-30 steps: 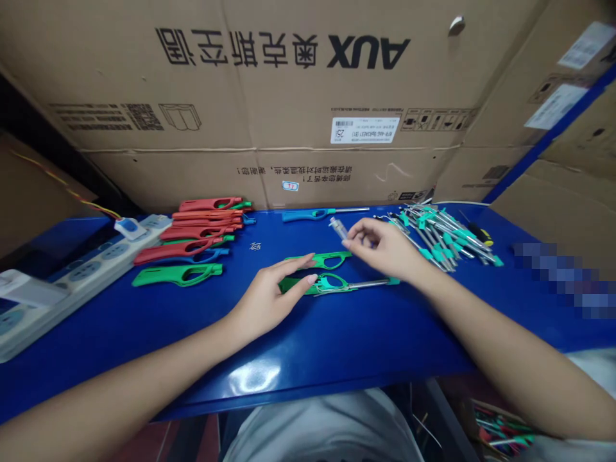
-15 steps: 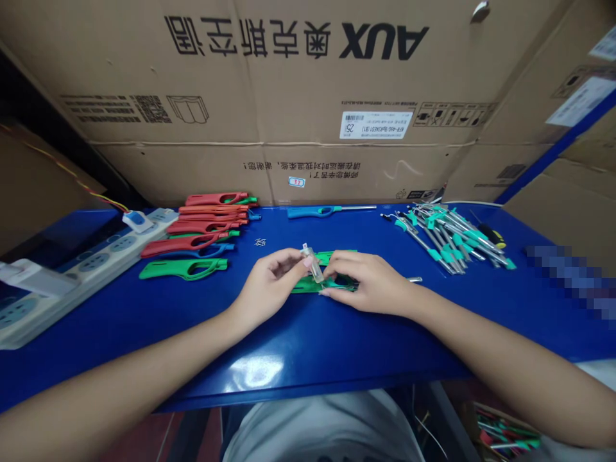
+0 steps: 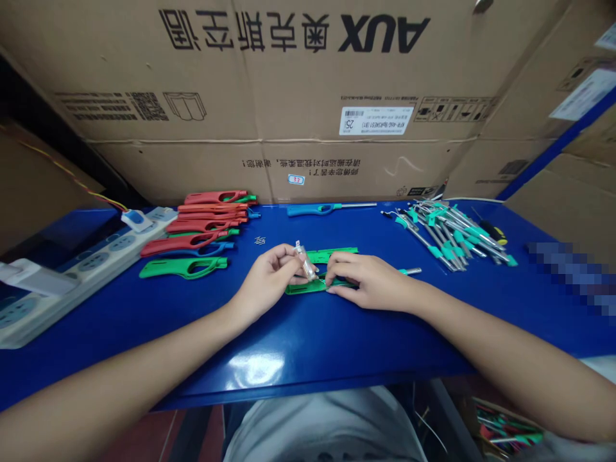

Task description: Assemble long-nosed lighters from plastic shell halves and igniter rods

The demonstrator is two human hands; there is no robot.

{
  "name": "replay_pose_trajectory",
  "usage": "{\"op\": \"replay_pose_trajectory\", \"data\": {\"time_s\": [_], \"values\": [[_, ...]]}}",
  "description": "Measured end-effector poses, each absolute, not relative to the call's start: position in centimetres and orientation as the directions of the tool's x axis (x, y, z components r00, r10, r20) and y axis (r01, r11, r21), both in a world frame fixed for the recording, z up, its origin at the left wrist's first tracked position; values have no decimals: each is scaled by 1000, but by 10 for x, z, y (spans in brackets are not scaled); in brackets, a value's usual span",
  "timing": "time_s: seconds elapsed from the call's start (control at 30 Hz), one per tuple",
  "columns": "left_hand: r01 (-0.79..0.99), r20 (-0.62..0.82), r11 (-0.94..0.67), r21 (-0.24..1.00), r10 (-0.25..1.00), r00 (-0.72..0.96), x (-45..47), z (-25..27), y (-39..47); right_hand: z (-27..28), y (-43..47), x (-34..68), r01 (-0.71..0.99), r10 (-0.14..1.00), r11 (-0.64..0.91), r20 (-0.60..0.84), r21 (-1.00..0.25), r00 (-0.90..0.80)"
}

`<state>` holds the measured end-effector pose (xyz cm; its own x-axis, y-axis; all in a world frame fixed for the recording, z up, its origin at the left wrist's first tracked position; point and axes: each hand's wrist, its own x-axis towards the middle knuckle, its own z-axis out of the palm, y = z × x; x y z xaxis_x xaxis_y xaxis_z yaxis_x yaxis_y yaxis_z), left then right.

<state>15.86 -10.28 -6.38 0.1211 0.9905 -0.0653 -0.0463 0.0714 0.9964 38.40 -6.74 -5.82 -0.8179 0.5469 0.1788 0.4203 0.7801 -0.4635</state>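
Note:
My left hand (image 3: 269, 279) pinches a small clear lighter fuel tank (image 3: 305, 262) with a pale tip, tilted over the work. Below it lies a green lighter shell half (image 3: 303, 287), its hollow side up. My right hand (image 3: 368, 280) is closed at this shell, thumb at its near edge and curled fingers over the inside; the exact grip is partly hidden. A metal lighter tube (image 3: 412, 271) sticks out to the right from behind my right hand. Just beyond, another green shell half (image 3: 332, 254) lies on the blue table (image 3: 202, 340).
Red, blue and green lighter shells (image 3: 192, 242) lie at left beside a white power strip (image 3: 96, 260). A blue lighter (image 3: 310, 210) and tiny metal pieces (image 3: 260, 241) lie farther back. Metal tubes with teal parts (image 3: 450, 234) are piled at right by a screwdriver (image 3: 493, 232). A cardboard box (image 3: 269, 77) stands behind.
The fuel tank has shifted slightly left and up in my left hand, away from my right fingers. More of the near green shell half shows. My right hand has barely moved.

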Motion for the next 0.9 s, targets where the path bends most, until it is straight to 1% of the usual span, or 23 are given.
{"op": "replay_pose_trajectory", "data": {"time_s": [0.1, 0.17, 0.23, 0.3, 0.37, 0.4, 0.5, 0.63, 0.73, 0.9], "values": [[-15, -87, 89, 996, 989, 121, 159, -63, -104, -58, -66, 383, 402, 554, 764, 195, -504, -810], [4, -107, 108, 994, 987, 124, 159, -62, -104, -58, -65, 382, 397, 612, 690, 196, -605, -766], [14, -121, 121, 993, 986, 118, 160, -61, -104, -57, -62, 382, 400, 710, 510, 109, -762, -696], [15, -128, 127, 992, 986, 107, 160, -60, -103, -56, -59, 382, 373, 769, 257, -45, -891, -638], [20, -132, 131, 991, 986, 101, 159, -60, -103, -57, -55, 383, 302, 768, 67, -143, -951, -624], [24, -134, 132, 991, 986, 100, 159, -61, -102, -57, -54, 383, 266, 766, 20, -156, -964, -623], [31, -139, 137, 990, 985, 106, 159, -61, -102, -59, -52, 382, 231, 758, 10, -143, -973, -636], [42, -132, 128, 991, 983, 128, 160, -61, -103, -60, -53, 382, 267, 726, 91, -119, -960, -678], [90, -98, 84, 992, 981, 167, 161, -61, -105, -61, -53, 383, 251, 709, 143, -78, -957, -701], [189, -30, -9, 982, 979, 202, 161, -64, -105, -64, -50, 384, 209, 730, 181, -11, -961, -683]]}}
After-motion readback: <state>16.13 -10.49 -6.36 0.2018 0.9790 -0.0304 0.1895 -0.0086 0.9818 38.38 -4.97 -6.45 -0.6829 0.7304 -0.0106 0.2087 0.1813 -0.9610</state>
